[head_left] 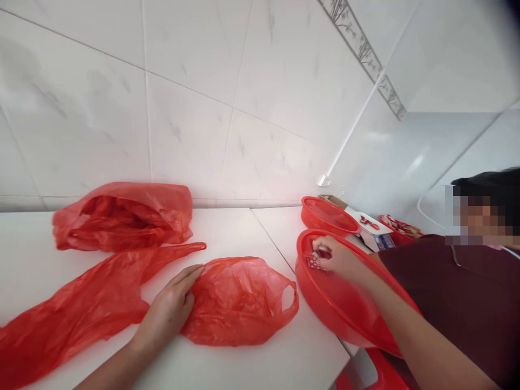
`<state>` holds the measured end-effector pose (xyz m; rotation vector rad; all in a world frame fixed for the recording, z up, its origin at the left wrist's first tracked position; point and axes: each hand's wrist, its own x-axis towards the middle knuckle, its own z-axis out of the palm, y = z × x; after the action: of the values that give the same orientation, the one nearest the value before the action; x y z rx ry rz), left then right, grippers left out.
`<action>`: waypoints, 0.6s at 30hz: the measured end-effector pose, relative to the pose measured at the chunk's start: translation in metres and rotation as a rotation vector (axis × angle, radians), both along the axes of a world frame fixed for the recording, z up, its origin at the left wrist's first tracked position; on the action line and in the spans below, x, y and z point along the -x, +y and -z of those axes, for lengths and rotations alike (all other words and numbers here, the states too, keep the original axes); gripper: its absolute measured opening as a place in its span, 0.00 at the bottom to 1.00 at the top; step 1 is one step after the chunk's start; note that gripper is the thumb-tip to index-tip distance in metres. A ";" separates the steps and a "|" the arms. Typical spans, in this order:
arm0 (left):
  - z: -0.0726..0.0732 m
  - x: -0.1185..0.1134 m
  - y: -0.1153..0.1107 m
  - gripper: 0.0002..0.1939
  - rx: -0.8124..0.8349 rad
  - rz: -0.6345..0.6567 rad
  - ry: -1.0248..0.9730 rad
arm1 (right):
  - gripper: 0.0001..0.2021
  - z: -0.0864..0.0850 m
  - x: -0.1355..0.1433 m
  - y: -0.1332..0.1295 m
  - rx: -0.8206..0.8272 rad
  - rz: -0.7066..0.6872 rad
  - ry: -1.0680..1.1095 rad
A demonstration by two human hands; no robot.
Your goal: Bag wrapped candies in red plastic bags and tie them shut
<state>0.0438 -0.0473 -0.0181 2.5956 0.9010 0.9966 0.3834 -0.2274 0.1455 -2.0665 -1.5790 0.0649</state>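
My left hand is closed on the near-left rim of a thin red plastic bag. The bag lies on the white table with its mouth spread open and a loop handle on its right side. My right hand reaches into a large red plastic basket, its fingers pinched around small red-and-white packets. Blur hides how many packets it holds. Left of my left hand, another red plastic bag lies flat and crumpled.
A fuller red bag stands by the tiled wall. Behind the large basket sits a smaller red basket. A person in a dark maroon top is close on the right, near a tray of red-and-white items. A red stool is below.
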 end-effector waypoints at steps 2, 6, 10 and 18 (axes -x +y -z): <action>-0.004 0.000 -0.003 0.29 0.008 -0.003 -0.015 | 0.09 -0.015 0.016 0.009 -0.064 -0.072 -0.008; -0.005 0.000 -0.004 0.30 0.017 -0.001 -0.025 | 0.09 -0.015 0.079 0.027 0.015 -0.336 -0.037; 0.001 0.001 0.002 0.30 0.009 0.011 -0.027 | 0.11 0.016 0.129 0.052 0.167 -0.534 -0.201; 0.012 -0.003 0.009 0.28 -0.016 -0.008 -0.050 | 0.14 -0.007 0.052 0.055 0.078 0.085 -0.131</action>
<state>0.0466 -0.0379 -0.0297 2.5695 0.8957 1.0705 0.3317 -0.1728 0.1521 -2.2368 -1.5851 -0.0406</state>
